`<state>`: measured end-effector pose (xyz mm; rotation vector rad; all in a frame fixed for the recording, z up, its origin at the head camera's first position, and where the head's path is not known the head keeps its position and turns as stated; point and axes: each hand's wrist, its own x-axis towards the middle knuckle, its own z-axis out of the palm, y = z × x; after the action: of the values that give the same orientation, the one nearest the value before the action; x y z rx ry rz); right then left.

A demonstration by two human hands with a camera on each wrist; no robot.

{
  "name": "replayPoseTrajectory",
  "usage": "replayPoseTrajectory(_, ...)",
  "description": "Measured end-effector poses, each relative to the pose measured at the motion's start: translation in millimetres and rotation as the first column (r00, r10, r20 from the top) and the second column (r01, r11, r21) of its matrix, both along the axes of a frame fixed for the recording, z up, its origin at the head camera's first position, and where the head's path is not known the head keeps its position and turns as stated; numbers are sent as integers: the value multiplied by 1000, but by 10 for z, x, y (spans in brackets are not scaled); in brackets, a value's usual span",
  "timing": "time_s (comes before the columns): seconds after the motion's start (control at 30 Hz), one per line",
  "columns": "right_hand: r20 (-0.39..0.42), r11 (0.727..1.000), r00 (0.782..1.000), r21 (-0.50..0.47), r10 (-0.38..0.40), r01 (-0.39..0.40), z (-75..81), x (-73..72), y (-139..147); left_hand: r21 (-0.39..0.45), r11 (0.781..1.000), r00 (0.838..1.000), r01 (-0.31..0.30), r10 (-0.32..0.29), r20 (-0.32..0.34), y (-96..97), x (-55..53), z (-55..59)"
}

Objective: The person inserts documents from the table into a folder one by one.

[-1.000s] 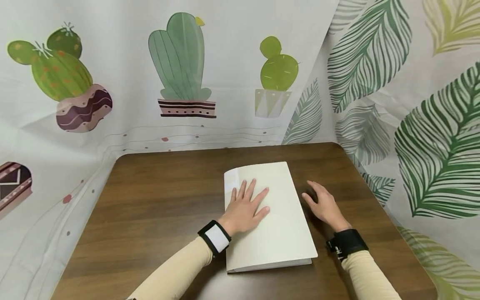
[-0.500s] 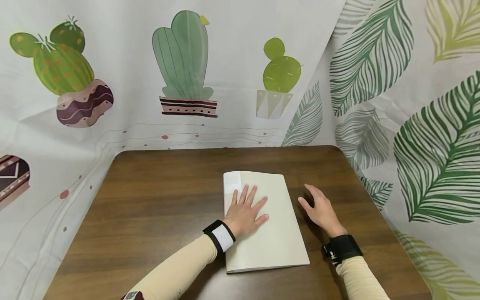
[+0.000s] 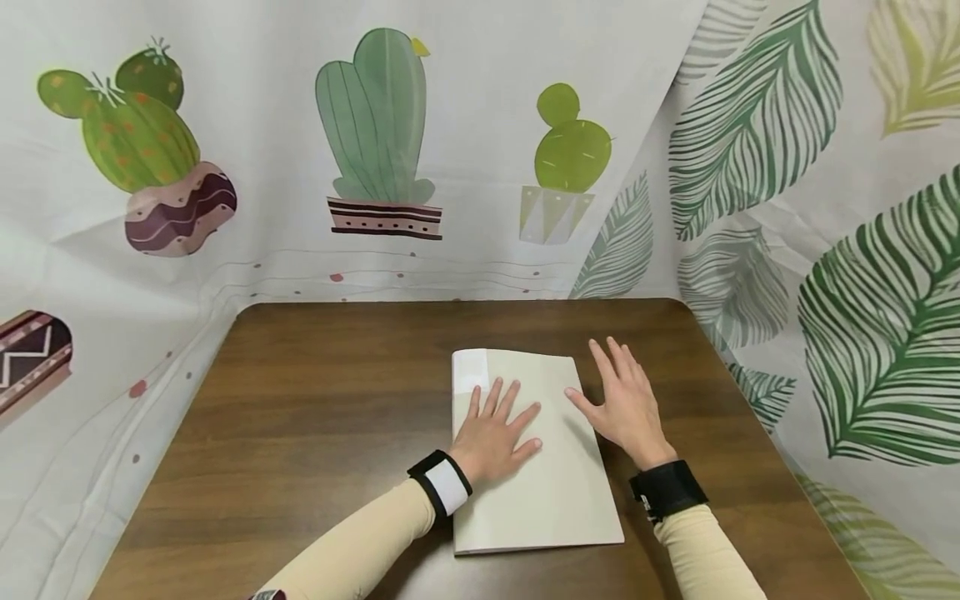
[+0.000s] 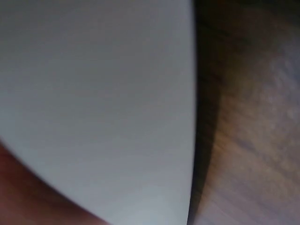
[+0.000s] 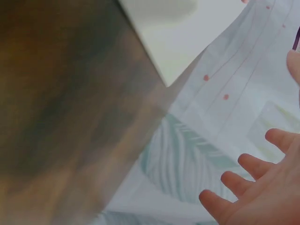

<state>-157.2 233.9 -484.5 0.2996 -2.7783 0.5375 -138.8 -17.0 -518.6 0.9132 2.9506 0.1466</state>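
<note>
A cream folder (image 3: pixel 558 504) lies closed on the table, with a white label (image 3: pixel 470 369) at its upper left corner. My left hand (image 3: pixel 493 437) rests flat on its cover, fingers spread. The folder's cover (image 4: pixel 108 103) fills much of the left wrist view, blurred. Over the right edge of the folder hovers my right hand (image 3: pixel 626 408), fingers straight and apart, thumb above the cover. In the right wrist view the same hand (image 5: pixel 267 187) holds nothing, and a corner of the folder (image 5: pixel 173 42) shows beyond it.
The brown wooden table (image 3: pixel 322 400) extends on both sides of the folder. Behind it hangs a white cloth (image 3: pixel 480 150) printed with cacti, and leaf-patterned cloth (image 3: pixel 750 275) hangs along the right. Both wrists wear black bands (image 3: pixel 670 490).
My right hand has risen and moved left from beside the folder to over its right edge, its fingers spreading. The folder's cover has settled flatter under my left hand, which stays put.
</note>
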Motion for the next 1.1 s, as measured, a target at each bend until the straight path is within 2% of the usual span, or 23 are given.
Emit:
replayPoseTrajectory(0.1,-29,998,999,58,24,-22,26,-24,-114,18,1000,1000,4,-4,5,3,55,11)
replayPoseTrajectory(0.27,-45,996,998,80,41,-37,10,-26,-241,46,999,1000,10,-11,3,9,161,33)
replayPoseTrajectory(0.5,-1,995,999,94,36,-36,-52,41,-326,68,998,1000,13,-13,10,-14,271,65)
replayPoseTrajectory(0.67,11,995,999,96,36,-37,-96,80,-354,138,990,1000,-5,2,26,-85,288,204)
replayPoseTrajectory(0.77,16,996,999,84,35,-37,-118,113,-360,211,977,999,-31,27,22,-203,245,314)
replayPoseTrajectory(0.87,29,997,999,70,38,-40,-130,149,-344,318,943,994,-99,110,-17,-403,152,410)
replayPoseTrajectory(0.93,27,997,999,66,39,-41,-134,165,-324,405,901,979,-156,196,-58,-573,68,437)
replayPoseTrajectory(1.03,18,998,999,55,37,-38,-133,171,-292,538,815,940,-215,323,-114,-829,-71,422)
replayPoseTrajectory(1.1,13,998,999,55,34,-35,-132,165,-271,593,770,912,-235,385,-139,-981,-150,383)
